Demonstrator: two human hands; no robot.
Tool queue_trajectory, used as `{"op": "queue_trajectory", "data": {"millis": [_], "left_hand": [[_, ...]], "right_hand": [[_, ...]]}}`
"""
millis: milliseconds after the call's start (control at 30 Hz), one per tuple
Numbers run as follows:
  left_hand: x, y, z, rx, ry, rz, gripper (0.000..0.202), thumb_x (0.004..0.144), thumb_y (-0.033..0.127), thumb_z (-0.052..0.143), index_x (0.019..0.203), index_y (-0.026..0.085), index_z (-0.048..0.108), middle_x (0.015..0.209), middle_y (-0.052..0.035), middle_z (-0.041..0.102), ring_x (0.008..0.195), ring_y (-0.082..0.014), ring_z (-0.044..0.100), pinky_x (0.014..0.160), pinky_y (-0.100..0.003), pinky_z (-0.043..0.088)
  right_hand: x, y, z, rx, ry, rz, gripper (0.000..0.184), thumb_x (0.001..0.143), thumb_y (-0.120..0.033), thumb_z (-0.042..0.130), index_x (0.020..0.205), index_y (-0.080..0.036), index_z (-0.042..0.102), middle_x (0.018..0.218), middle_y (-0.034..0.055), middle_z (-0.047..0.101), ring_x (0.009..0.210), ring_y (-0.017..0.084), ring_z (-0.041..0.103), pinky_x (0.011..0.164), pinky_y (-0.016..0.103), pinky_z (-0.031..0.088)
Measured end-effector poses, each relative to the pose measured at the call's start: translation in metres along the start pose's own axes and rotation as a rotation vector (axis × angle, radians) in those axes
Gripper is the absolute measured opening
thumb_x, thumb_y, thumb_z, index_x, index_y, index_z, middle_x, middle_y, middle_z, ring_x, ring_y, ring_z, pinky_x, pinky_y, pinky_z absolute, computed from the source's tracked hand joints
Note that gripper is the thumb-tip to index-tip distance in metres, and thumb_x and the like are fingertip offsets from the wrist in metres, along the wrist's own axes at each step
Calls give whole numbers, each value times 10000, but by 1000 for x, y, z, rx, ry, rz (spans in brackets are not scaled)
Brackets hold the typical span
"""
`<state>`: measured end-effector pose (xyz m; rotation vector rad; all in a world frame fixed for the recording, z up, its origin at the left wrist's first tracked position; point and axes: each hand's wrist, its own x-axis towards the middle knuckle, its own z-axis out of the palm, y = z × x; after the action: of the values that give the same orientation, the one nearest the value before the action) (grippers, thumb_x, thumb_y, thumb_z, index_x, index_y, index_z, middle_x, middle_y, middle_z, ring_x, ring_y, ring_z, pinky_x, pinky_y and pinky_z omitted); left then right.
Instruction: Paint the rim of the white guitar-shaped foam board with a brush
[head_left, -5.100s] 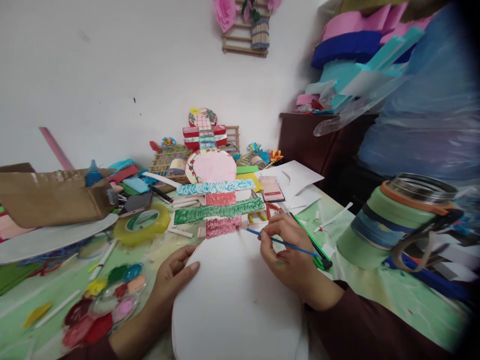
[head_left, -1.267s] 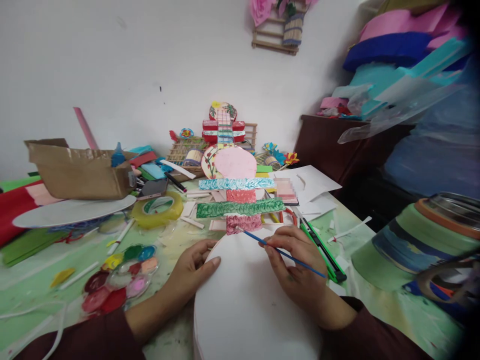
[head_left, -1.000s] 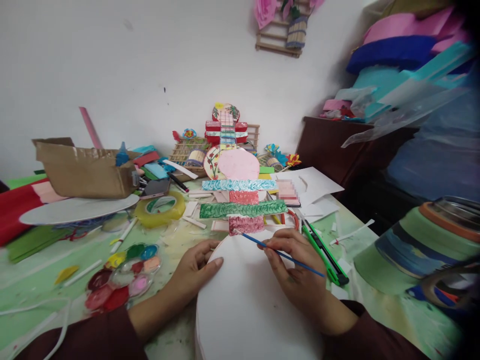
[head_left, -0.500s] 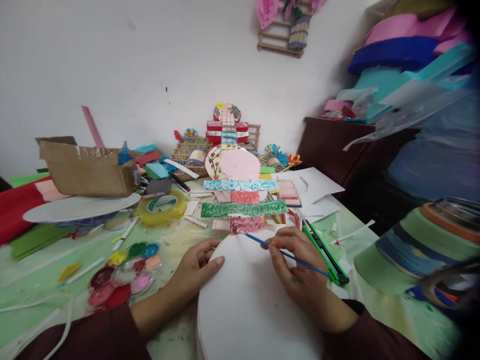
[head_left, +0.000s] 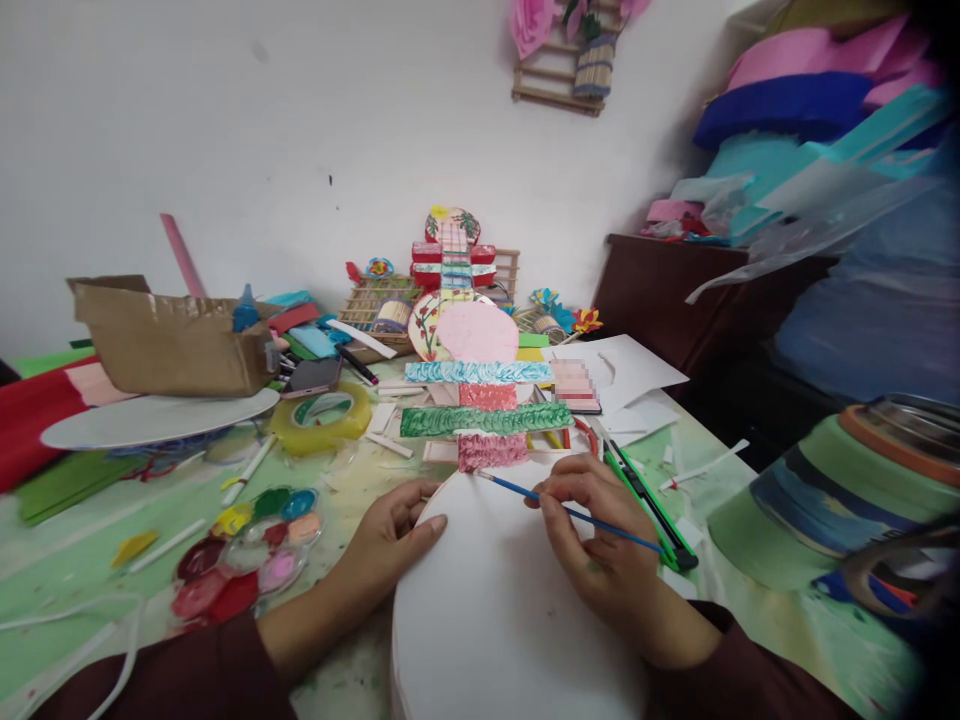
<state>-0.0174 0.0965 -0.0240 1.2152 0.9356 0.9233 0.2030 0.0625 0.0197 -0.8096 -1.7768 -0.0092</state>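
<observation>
My right hand (head_left: 600,540) pinches a thin blue paintbrush (head_left: 570,512) between thumb and fingers. The brush tip is at the top of a white rounded panel (head_left: 517,600), just below the dark red painted strip (head_left: 491,452). My left hand (head_left: 401,530) grips the panel's left edge, thumb on top and the other fingers partly hidden at its side. Beyond the red strip, in line, are a green painted crossbar (head_left: 487,420), a lighter red strip (head_left: 487,396), a blue-and-white crossbar (head_left: 480,372) and a pink oval (head_left: 478,332).
A paint palette (head_left: 251,545) with several colours lies left of my left forearm. Clear tape (head_left: 321,418), a phone (head_left: 313,376) and a cardboard box (head_left: 172,345) are behind it. On the right are a green utility knife (head_left: 649,510) and a large green flask (head_left: 832,500).
The brush tip has come slightly toward me, off the lower edge of the dark red strip. My left hand keeps its hold on the panel, and the view has shifted a little.
</observation>
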Motion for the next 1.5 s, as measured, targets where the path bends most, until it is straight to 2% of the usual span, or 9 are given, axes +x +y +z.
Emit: {"op": "queue_trajectory", "data": {"millis": [133, 300, 467, 667, 1000, 1133, 1333, 1500], "left_hand": [[2, -6, -1, -18, 13, 21, 524, 646, 507, 786, 998, 150, 633, 757, -56, 682, 617, -187, 627, 489, -216, 447], [-1, 3, 2, 8, 5, -23, 556, 631, 527, 786, 1004, 147, 626, 783, -62, 685, 642, -194, 632, 508, -222, 457], [-2, 5, 2, 18, 7, -24, 592, 615, 551, 789, 1006, 144, 610, 794, -61, 686, 603, -169, 610, 489, -214, 453], [1, -3, -1, -8, 20, -3, 554, 641, 520, 785, 1014, 148, 612, 799, -62, 689, 623, -180, 625, 492, -213, 456], [-2, 7, 2, 16, 50, -26, 519, 615, 483, 800, 984, 149, 652, 817, -81, 699, 681, -223, 653, 532, -240, 479], [0, 2, 1, 2, 64, -28, 555, 597, 513, 808, 979, 151, 633, 821, -71, 704, 660, -209, 652, 512, -227, 482], [3, -12, -5, -2, 61, -12, 549, 649, 516, 782, 1041, 164, 626, 868, -73, 713, 677, -218, 671, 517, -233, 497], [2, -9, -4, -1, 85, -16, 572, 625, 523, 793, 1037, 160, 631, 866, -74, 717, 657, -210, 668, 501, -226, 493]], "right_hand": [[1, 2, -2, -28, 40, 3, 172, 805, -32, 553, 819, -201, 578, 715, 23, 619, 721, 173, 586, 674, 331, 495], [1, 4, -2, -19, 20, 2, 173, 801, -23, 556, 795, -196, 564, 696, 18, 600, 716, 167, 570, 679, 328, 482], [0, 6, -3, -4, 64, 40, 172, 793, -21, 560, 787, -194, 558, 710, 23, 577, 712, 164, 554, 675, 327, 471], [1, 7, -5, -15, 79, 41, 167, 788, -26, 564, 769, -192, 551, 702, 22, 561, 693, 163, 546, 660, 326, 465], [1, 8, -7, -54, 92, 60, 154, 795, -43, 560, 756, -192, 553, 691, 18, 563, 678, 163, 549, 641, 316, 449], [1, 8, -8, -52, 84, 60, 159, 792, -40, 554, 752, -193, 538, 707, 21, 563, 686, 162, 551, 651, 321, 451], [4, 10, -9, -83, 121, 70, 184, 775, -32, 551, 718, -201, 508, 677, 6, 547, 673, 159, 548, 633, 312, 447], [4, 10, -11, -65, 194, 105, 180, 806, -36, 539, 739, -202, 550, 707, 11, 576, 707, 164, 563, 662, 325, 458]]}}
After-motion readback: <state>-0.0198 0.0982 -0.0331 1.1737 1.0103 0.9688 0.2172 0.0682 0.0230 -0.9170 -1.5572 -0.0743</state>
